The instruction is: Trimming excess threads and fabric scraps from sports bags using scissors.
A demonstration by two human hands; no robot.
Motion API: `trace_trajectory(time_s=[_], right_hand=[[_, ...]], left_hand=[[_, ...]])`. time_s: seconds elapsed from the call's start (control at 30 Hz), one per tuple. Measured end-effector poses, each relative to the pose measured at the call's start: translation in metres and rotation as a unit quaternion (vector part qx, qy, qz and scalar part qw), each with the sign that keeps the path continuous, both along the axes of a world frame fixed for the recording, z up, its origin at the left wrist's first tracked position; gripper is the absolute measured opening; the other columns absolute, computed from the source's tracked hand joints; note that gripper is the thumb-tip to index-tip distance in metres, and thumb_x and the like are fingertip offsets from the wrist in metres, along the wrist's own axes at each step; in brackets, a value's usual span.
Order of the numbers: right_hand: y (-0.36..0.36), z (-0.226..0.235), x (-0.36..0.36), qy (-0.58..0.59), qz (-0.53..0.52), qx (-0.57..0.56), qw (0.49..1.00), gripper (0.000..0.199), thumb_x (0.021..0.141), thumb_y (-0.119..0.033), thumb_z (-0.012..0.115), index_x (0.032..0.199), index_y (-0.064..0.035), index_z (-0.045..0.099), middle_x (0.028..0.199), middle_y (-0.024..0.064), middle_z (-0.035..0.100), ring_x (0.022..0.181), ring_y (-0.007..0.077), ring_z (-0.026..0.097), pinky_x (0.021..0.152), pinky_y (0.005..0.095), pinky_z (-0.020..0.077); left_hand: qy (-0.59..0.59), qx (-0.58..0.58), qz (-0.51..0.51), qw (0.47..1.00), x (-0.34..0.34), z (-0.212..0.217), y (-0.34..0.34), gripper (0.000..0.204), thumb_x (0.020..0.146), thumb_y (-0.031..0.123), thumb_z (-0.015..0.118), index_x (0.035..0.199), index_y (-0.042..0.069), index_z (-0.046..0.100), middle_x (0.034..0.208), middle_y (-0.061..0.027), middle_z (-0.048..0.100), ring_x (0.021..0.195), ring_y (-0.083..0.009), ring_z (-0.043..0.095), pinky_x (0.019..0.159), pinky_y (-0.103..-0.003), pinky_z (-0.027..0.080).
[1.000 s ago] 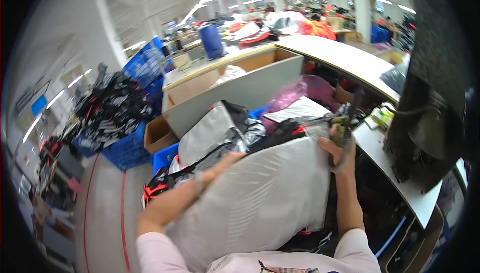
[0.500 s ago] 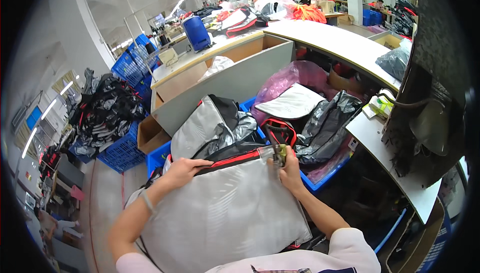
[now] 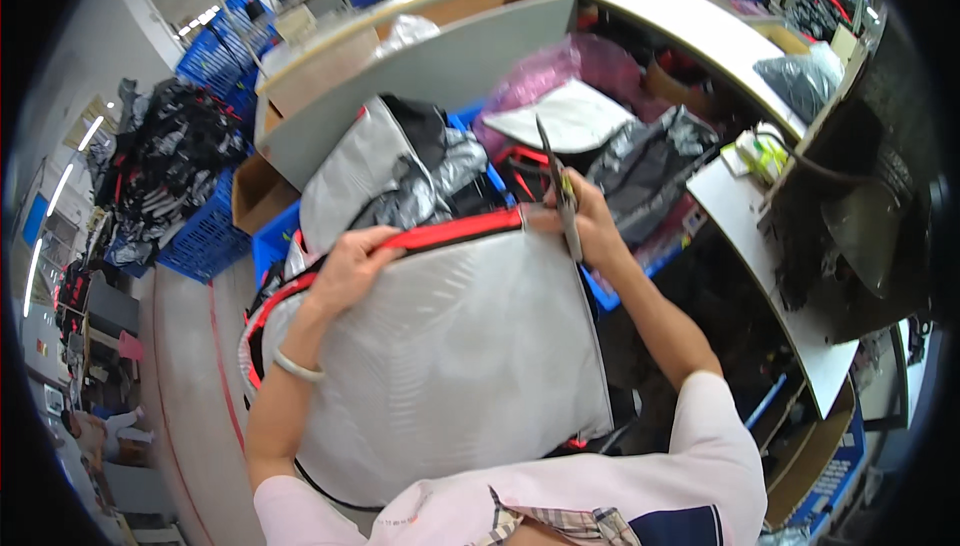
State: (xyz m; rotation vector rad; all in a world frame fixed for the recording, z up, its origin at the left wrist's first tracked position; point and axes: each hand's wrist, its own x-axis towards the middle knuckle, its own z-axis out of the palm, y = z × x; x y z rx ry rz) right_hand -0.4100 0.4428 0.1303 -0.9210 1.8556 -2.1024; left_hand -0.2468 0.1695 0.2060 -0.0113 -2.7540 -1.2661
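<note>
A large silver-grey fabric bag (image 3: 450, 346) with red and black trim along its top edge lies across my lap. My left hand (image 3: 350, 268) is closed on that trimmed edge, thumb and fingers gripping it. Scissors (image 3: 559, 191) are in my right hand (image 3: 592, 221), blades pointing up and away, beside the bag's top right corner. The right fingers also seem to touch that corner. How far the blades are apart is hard to make out.
Beyond the bag, a blue crate (image 3: 270, 241) holds silver and black fabric pieces (image 3: 355, 171). Pink plastic wrap (image 3: 590, 68) lies further right. A grey partition (image 3: 420, 71) crosses behind; a white tabletop (image 3: 775, 266) and dark machine (image 3: 850, 206) flank the right. Leftward stands a heaped crate (image 3: 205, 236).
The view has tilted down and the bag sits higher in it. The scissors have turned, and their blades now point upward. My left hand still grips the trimmed edge.
</note>
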Motion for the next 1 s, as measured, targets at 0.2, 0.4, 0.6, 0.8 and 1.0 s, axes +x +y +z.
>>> trace_trajectory(time_s=[0.2, 0.4, 0.6, 0.8, 1.0], right_hand=[[0.034, 0.035, -0.029, 0.213, -0.032, 0.175, 0.961, 0.04, 0.071, -0.025, 0.082, 0.09, -0.0027, 0.054, 0.076, 0.0003, 0.05, 0.071, 0.0075, 0.047, 0.062, 0.0237, 0.0379], [0.061, 0.065, -0.056, 0.495, -0.006, 0.37, 0.786, 0.071, 0.063, -0.05, 0.08, 0.102, 0.0009, 0.051, 0.101, 0.0133, 0.053, 0.096, 0.0322, 0.052, 0.077, 0.0391, 0.0457], [0.052, 0.067, -0.065, 0.556, 0.041, 0.429, 0.711, 0.048, 0.064, -0.026, 0.076, 0.1, -0.0043, 0.053, 0.097, 0.0086, 0.055, 0.097, 0.0269, 0.054, 0.073, 0.0391, 0.0503], [0.049, 0.064, -0.068, 0.573, 0.045, 0.396, 0.716, 0.048, 0.058, -0.018, 0.075, 0.1, -0.0055, 0.054, 0.095, 0.0069, 0.055, 0.097, 0.0262, 0.055, 0.068, 0.0388, 0.0503], [0.047, 0.061, -0.068, 0.55, 0.054, 0.432, 0.713, 0.048, 0.056, -0.015, 0.074, 0.099, -0.0064, 0.054, 0.095, 0.006, 0.055, 0.097, 0.0257, 0.056, 0.067, 0.0391, 0.05]], left_hand=[[-0.085, 0.113, -0.003, 0.99, 0.003, 0.006, 0.0, 0.014, 0.089, 0.005, 0.057, 0.095, -0.005, 0.064, 0.075, 0.0037, 0.057, 0.072, -0.0039, 0.047, 0.063, -0.021, 0.039], [-0.081, 0.128, 0.003, 0.988, 0.003, 0.008, 0.004, 0.013, 0.089, 0.006, 0.057, 0.093, -0.004, 0.065, 0.075, 0.0047, 0.056, 0.07, -0.0029, 0.046, 0.061, -0.02, 0.037], [-0.073, 0.128, 0.007, 0.989, 0.003, 0.004, 0.003, 0.014, 0.089, 0.007, 0.058, 0.093, -0.005, 0.065, 0.073, 0.0043, 0.057, 0.068, -0.0032, 0.046, 0.061, -0.02, 0.038], [-0.081, 0.139, 0.017, 0.987, 0.002, 0.0, 0.001, 0.014, 0.087, 0.006, 0.058, 0.093, -0.005, 0.065, 0.073, 0.0042, 0.056, 0.068, -0.0034, 0.045, 0.061, -0.021, 0.038], [-0.088, 0.15, 0.027, 0.984, 0.0, -0.002, -0.001, 0.013, 0.087, 0.007, 0.059, 0.091, -0.004, 0.065, 0.071, 0.0047, 0.054, 0.067, -0.0033, 0.044, 0.059, -0.021, 0.035]])
